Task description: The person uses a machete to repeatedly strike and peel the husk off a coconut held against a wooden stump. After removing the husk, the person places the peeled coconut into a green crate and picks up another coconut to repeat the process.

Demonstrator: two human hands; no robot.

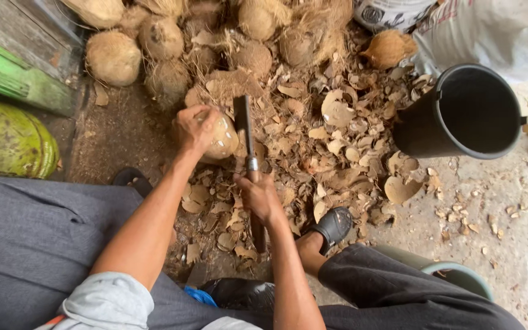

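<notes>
My left hand (194, 126) grips a pale, partly shaved coconut (223, 139) from above, holding it low over the ground. My right hand (259, 197) is closed on the handle of a heavy cleaver (242, 122), whose dark blade stands upright right beside the coconut's right side. Brown husk and shell chips (331, 134) cover the ground under and around both hands.
A heap of husked brown coconuts (154, 43) lies beyond the hands. A black bucket (469, 110) stands at the right, a white bucket (392, 13) behind it. Green objects (7, 137) sit at the left. My black sandalled foot (332, 226) rests near the cleaver handle.
</notes>
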